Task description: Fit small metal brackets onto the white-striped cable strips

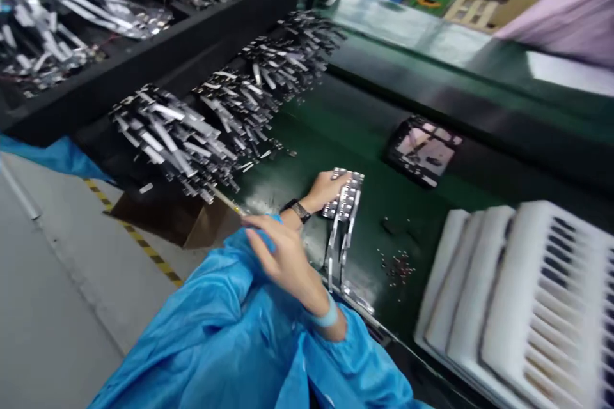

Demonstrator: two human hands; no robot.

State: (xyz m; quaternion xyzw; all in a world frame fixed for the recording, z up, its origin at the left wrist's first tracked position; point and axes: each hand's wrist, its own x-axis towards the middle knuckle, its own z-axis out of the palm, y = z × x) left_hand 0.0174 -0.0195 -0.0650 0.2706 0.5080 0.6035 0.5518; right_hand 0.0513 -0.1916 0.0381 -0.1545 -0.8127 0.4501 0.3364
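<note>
Bundle of metal strips (344, 201): silvery, short glinting pieces stacked in a row at the top. Longer thin strips trail from it toward the near edge of the bench (364, 134). It lies on the dark green surface, roughly mid-bench.

Your left hand (327, 190), with the watch (300, 209) on its wrist, has its fingers curled over the bundle's upper end, gripping it.

Your right hand (283, 257), with a blue wristband (329, 316), hangs above your blue gown (225, 345) just short of the bundle. Its fingers are stretched out and loosely apart. Motion blur is heavy there, so it only appears to hold nothing.

Small reddish bits (398, 266) are scattered just beside the bundle.

White slotted trays (527, 294) are stacked further along the bench. A small dark tray (425, 150) with a shiny face lies beyond the bundle, well apart.

Heaps of similar strips (177, 134) fan out along the bench's far side, below long black bins (144, 57) that hold more.
</note>
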